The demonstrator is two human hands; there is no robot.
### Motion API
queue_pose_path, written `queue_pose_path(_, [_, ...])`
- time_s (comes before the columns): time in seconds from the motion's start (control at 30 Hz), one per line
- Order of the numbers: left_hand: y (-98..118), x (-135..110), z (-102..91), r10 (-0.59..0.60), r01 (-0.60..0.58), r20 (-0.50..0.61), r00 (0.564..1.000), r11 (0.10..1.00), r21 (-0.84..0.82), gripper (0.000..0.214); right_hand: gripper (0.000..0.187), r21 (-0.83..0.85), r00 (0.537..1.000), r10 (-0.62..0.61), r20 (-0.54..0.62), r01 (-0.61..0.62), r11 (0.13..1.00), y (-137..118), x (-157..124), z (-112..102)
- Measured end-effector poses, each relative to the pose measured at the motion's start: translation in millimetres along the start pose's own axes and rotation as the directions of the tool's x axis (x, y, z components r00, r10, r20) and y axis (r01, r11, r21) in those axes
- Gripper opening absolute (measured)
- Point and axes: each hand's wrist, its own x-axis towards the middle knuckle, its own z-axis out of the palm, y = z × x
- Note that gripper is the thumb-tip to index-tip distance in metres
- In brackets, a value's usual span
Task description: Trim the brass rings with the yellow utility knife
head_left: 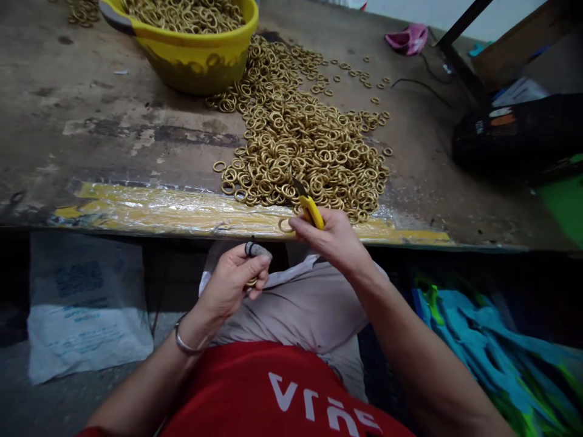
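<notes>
My right hand (334, 240) is closed around a yellow utility knife (311, 212), its dark blade pointing up and away from me. A gold-coloured ring (285, 225) shows at the thumb tip of that hand, over the taped table edge. Lower and to the left, my left hand (239, 276) is closed, with a grey covering on one fingertip held by a dark band. Gold rings (251, 281) show between its curled fingers; how many is hidden. Just beyond the knife lies a large heap of the same rings (310, 145).
A yellow basin (195, 54) full of rings stands at the back left of the worn table (113, 133). Yellow tape (150, 209) covers the front edge. A black object (514, 130) and a pink cloth (407, 39) lie to the right. A white bag (86, 309) is below left.
</notes>
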Motion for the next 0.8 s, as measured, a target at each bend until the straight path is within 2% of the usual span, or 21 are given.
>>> queue_pose_path(0.07, [1,-2,4.8,0.134,-0.112,-0.081,0.988,0.966,0.232,0.016,0.034,0.261,0.971,0.15,0.185,-0.196,0.945,-4,-7,3])
queue_pose_path(0.13, [3,-6,9.0,0.268,-0.199,-0.099,0.958,0.875,0.442,0.016,0.037,0.39,0.914,0.221,0.341,-0.351,0.851,-6,-14,7])
queue_pose_path(0.2, [4,-10,11.9,0.349,-0.252,-0.073,0.934,0.792,0.557,0.017,0.038,0.461,0.869,0.237,0.435,-0.441,0.77,-5,-18,11])
queue_pose_path(0.33, [5,-14,14.0,0.344,-0.25,-0.042,0.938,0.756,0.605,0.012,0.038,0.52,0.813,0.252,0.525,-0.541,0.661,1,-22,17])
queue_pose_path(0.43, [4,-14,13.1,0.27,-0.212,-0.021,0.963,0.8,0.561,0.009,0.038,0.503,0.804,0.245,0.542,-0.544,0.672,2,-25,19])
queue_pose_path(0.5, [3,-13,11.5,0.202,-0.173,-0.008,0.979,0.857,0.486,0.009,0.038,0.454,0.84,0.223,0.494,-0.468,0.758,1,-30,19])
queue_pose_path(0.53, [2,-13,10.6,0.176,-0.155,-0.008,0.984,0.886,0.437,0.009,0.038,0.4,0.881,0.197,0.431,-0.382,0.833,0,-34,18])
queue_pose_path(0.6, [1,-12,8.5,0.147,-0.134,-0.014,0.989,0.932,0.335,0.012,0.036,0.178,0.963,0.077,0.258,-0.126,0.976,-2,-45,14])
queue_pose_path(0.63, [0,-12,7.6,0.141,-0.13,-0.019,0.99,0.947,0.294,0.014,0.032,0.018,0.982,-0.011,0.19,0.007,1.0,-2,-51,12])
queue_pose_path(0.7, [-1,-12,6.2,0.135,-0.126,-0.024,0.991,0.962,0.241,0.017,0.022,-0.291,0.976,-0.159,0.148,0.197,0.936,-2,-64,8])
queue_pose_path(0.8, [-2,-12,6.2,0.135,-0.125,-0.029,0.99,0.967,0.221,0.02,0.009,-0.565,0.955,-0.212,0.208,0.294,0.771,-1,-76,6])
